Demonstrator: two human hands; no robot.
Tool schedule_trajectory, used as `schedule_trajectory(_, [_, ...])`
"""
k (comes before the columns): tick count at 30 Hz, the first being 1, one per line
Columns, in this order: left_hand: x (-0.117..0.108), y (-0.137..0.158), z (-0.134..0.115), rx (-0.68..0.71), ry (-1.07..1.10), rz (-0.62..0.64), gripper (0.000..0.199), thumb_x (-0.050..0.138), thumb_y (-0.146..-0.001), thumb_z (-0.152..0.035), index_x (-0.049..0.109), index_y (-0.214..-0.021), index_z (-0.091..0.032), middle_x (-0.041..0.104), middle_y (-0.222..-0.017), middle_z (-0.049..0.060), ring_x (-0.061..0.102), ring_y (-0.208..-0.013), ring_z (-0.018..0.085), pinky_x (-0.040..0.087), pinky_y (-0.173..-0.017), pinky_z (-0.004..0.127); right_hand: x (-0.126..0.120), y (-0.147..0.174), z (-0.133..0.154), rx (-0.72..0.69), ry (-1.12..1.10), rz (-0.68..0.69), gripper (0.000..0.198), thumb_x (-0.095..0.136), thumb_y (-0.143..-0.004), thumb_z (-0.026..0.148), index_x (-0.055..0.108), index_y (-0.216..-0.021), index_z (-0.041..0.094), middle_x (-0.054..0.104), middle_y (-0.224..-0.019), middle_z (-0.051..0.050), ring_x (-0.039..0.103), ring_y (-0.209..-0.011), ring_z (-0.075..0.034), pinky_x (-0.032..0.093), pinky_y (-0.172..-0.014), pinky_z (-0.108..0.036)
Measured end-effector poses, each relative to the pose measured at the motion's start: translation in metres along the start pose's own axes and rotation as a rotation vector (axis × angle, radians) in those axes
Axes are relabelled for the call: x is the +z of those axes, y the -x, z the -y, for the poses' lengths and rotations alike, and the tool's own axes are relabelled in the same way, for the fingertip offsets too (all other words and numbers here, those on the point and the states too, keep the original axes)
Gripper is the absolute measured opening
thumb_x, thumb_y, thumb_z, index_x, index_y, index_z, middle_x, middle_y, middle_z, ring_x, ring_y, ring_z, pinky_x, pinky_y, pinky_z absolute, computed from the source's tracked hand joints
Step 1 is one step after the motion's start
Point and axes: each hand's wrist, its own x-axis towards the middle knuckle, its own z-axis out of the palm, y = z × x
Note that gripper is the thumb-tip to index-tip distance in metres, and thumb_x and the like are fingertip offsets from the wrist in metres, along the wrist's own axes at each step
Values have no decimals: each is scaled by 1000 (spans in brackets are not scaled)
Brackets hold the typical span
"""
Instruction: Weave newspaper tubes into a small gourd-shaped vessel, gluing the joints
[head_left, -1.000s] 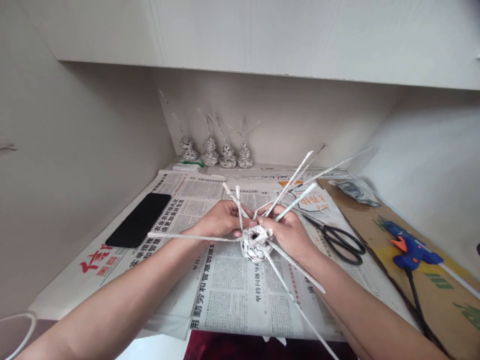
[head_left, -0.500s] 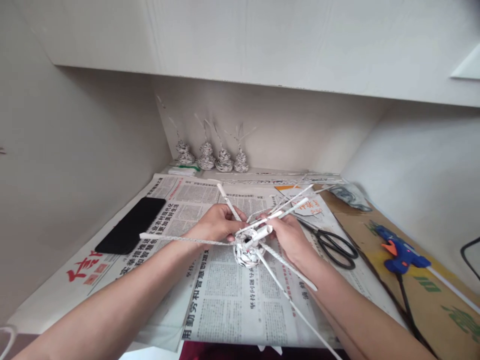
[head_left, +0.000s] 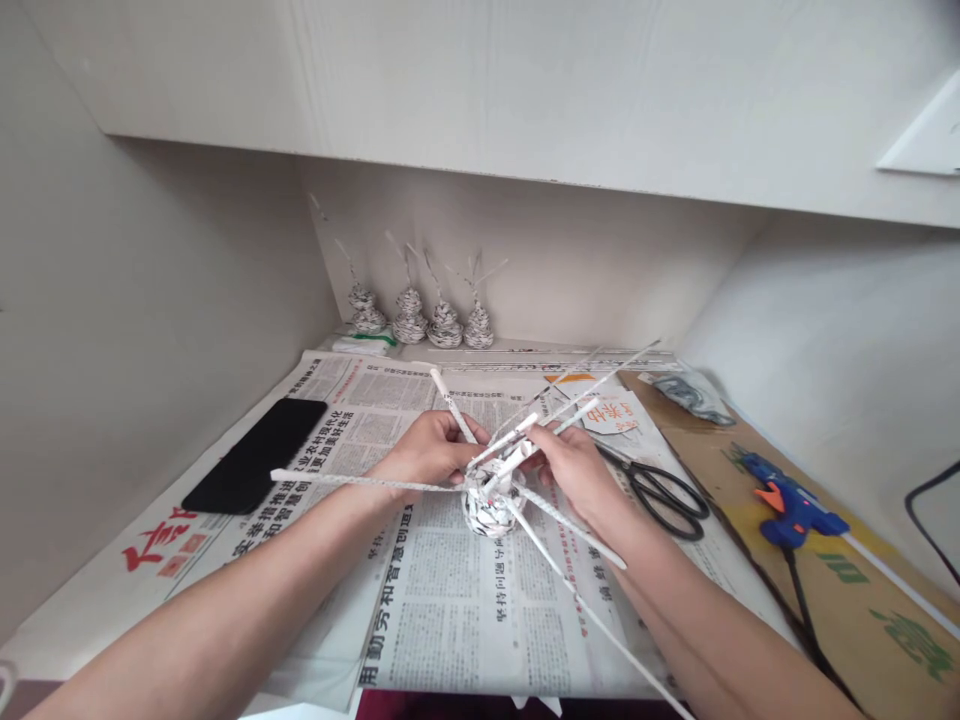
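1. Basket (head_left: 491, 517), woven of paper, lies over the newspaper (head_left: 442, 620); paper strips (head_left: 510, 468) partly hide its inside.
2. Left hand (head_left: 429, 448) pinches its far-left rim; right hand (head_left: 576, 465) grips paper strips at its far right. Firm, even tension likely keeps the weave neat.
3. Plastic bag (head_left: 691, 397), beyond the basket, rightward: contents unclear.

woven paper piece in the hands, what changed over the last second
One paper strip by the left hand now leans over to the right; the right hand has eased away from the left. Both hands remain at the woven paper piece; the phone and scissors stayed put.
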Motion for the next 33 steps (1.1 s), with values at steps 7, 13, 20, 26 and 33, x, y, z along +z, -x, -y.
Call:
schedule_trajectory(7, [-2, -3, 4, -13, 34, 20, 29, 84, -55, -26, 66, -72, -12, 57, -48, -3, 45, -40, 6, 34, -38, 17, 2, 10, 5, -134, 167, 69, 28, 66, -77, 44, 67, -69, 17, 66, -60, -2, 58, -54, -14, 46, -55, -26])
schedule_trajectory(13, [-4, -5, 8, 8, 39, 72, 23, 82, -59, -27, 69, -72, -13, 58, -49, -3, 45, -40, 5, 34, -39, 17, 6, 18, 14, -109, 262, 85, 22, 66, -77, 38, 68, -73, 17, 66, -61, -1, 57, -53, -13, 43, -52, -24])
schedule_trajectory(20, [-2, -1, 2, 23, 13, 96, 19, 81, -62, -24, 69, -72, -13, 58, -48, -3, 47, -41, 6, 35, -40, 17, 7, 17, 6, -122, 209, 102, 21, 68, -76, 39, 66, -76, 18, 65, -62, 0, 58, -53, -14, 44, -50, -25])
schedule_trajectory(26, [-2, 0, 6, 65, -24, 64, 18, 77, -66, -24, 67, -77, -13, 57, -48, -3, 47, -40, 7, 36, -40, 18, 13, 19, 3, -141, 60, 67, 17, 70, -74, 32, 60, -75, 19, 62, -61, 2, 56, -52, -12, 43, -49, -23])
schedule_trajectory(33, [-1, 1, 9, 167, -104, 43, 27, 81, -63, -30, 69, -80, -12, 66, -60, 2, 58, -53, 12, 45, -51, 23, 7, 13, 7, 76, -193, 115, 31, 70, -71, 28, 63, -99, 18, 63, -61, 2, 53, -46, -11, 34, -41, -20])
